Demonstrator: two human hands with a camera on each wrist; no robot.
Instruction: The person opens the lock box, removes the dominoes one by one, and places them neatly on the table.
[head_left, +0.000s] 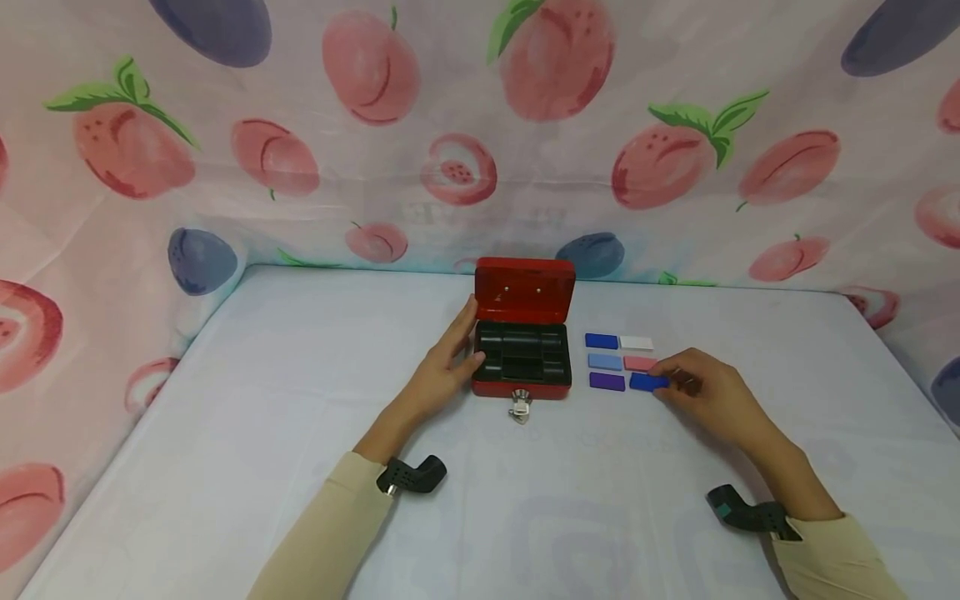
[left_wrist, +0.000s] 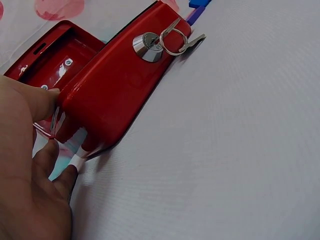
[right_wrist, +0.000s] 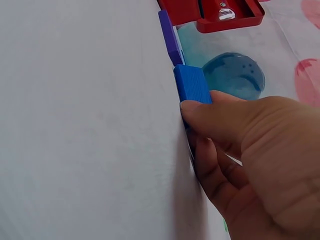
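Note:
A red cash box (head_left: 522, 389) with a black compartment tray (head_left: 517, 339) stands with its lid (head_left: 525, 287) raised. My left hand (head_left: 442, 362) lies along the box's left side, fingers extended and thumb at the rim. Keys on a ring (left_wrist: 174, 41) hang from the front lock (left_wrist: 148, 46). To the right of the box, my right hand (head_left: 708, 392) pinches the right end of a blue block (right_wrist: 192, 82) between thumb and fingers. That block is at the front right of two short columns of blocks, beside a purple block (head_left: 607, 382).
Behind the front pair lie a light blue block (head_left: 604, 362) and a pink block (head_left: 639, 363), then a dark blue block (head_left: 602, 341) and a white block (head_left: 636, 342). A fruit-print cloth (head_left: 555, 192) rises behind the white tabletop (head_left: 540, 500).

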